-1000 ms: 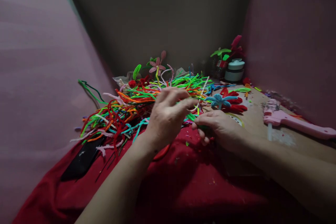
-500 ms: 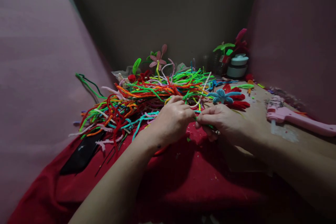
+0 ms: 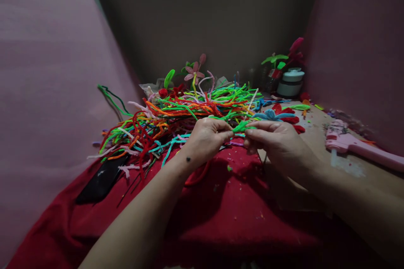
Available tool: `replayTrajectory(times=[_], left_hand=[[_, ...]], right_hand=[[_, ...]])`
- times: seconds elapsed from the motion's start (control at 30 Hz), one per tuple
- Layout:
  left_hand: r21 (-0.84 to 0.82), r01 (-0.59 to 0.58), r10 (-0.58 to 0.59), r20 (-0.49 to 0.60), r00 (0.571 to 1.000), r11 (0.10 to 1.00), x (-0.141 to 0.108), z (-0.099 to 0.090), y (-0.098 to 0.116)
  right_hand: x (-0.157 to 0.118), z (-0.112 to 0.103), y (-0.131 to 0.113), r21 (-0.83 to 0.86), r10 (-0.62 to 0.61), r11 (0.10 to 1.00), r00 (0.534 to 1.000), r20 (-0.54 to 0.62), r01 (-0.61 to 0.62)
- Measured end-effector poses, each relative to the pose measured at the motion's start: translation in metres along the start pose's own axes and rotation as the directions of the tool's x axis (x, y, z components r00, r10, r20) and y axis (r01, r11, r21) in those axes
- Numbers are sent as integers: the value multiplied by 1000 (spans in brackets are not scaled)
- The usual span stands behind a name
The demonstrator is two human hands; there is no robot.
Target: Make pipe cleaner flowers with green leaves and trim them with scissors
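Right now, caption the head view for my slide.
Left hand and right hand pinch a green fuzzy piece above red cloth.

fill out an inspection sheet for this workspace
Surface: creased red cloth with small scraps; flat brown board at the right.
Job's things: fuzzy bright-green piece, exact shape unclear.
Clutter: heaped multicoloured fuzzy stems; black flat rectangular object; pink plastic glue gun.
Hands: left hand and right hand both pinch the green piece.
Cables: nothing seen.
Surroundings: pink side panels, dark grey back wall.
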State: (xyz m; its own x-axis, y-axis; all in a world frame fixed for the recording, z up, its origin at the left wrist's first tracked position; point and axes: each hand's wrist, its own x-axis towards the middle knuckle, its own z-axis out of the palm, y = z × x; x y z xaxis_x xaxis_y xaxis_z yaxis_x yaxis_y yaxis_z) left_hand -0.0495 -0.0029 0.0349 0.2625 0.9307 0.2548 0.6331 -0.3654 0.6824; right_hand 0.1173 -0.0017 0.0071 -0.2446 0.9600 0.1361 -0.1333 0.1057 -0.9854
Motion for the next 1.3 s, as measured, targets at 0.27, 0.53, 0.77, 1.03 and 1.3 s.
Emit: replayTrajectory(times=[0.27,0.53,0.77,1.03,1.3], left_hand=[[-2,6,-6,-1,1000,1000,0,4,0],[206,-5,31,-122,992,979,-3,18,-1],[540,-439,462,102,881,718,-6,21,-5],[216,-438,476,-173,862,872,-11,11,6],[490,-251,447,-336,829,835,-13,34,-1]], right_hand=[[-7,1,-2,-417,-227,888,974,-31,194],[-11,1,17,-808,-611,194,713,344,556],[-2,-7,-3,-787,-586,297,754,296,540],[11,-10,1,117,91,987,986,141,-108],[-15,2,9,-675,-514,577,847,137,460]])
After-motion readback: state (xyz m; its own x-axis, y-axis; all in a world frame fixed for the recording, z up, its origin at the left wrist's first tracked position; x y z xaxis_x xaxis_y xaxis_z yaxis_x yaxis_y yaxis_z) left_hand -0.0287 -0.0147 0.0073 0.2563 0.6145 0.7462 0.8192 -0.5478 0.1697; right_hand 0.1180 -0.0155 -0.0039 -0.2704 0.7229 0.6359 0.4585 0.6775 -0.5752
